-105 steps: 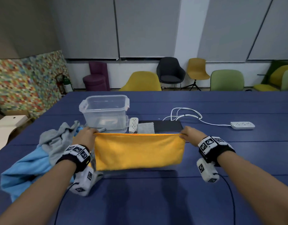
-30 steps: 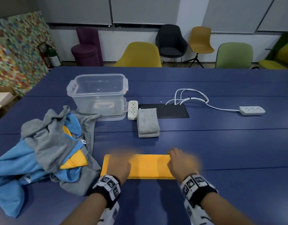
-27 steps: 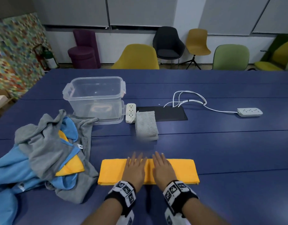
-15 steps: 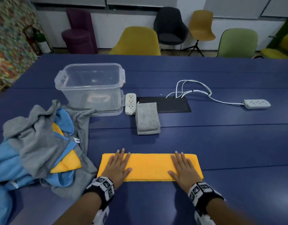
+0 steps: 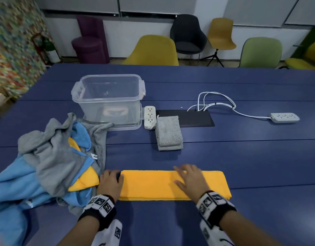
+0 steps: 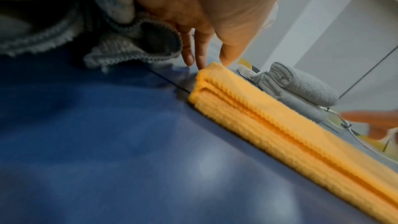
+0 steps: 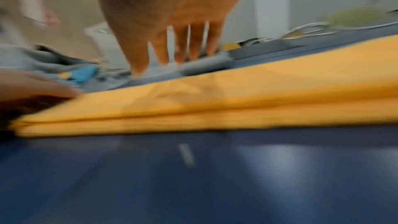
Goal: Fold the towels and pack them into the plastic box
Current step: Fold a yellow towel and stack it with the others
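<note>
At the left end of the folded yellow towel the left hand sits with fingers curled down toward the towel's short edge (whether it has actually pinched the cloth I cannot tell). The right hand lies flat on the towel right of its middle, fingers straight and spread. Beyond the right hand's fingertips rests a folded grey towel; further left of that stands the plastic box, with a heap of unfolded towels just left of the left hand
</note>
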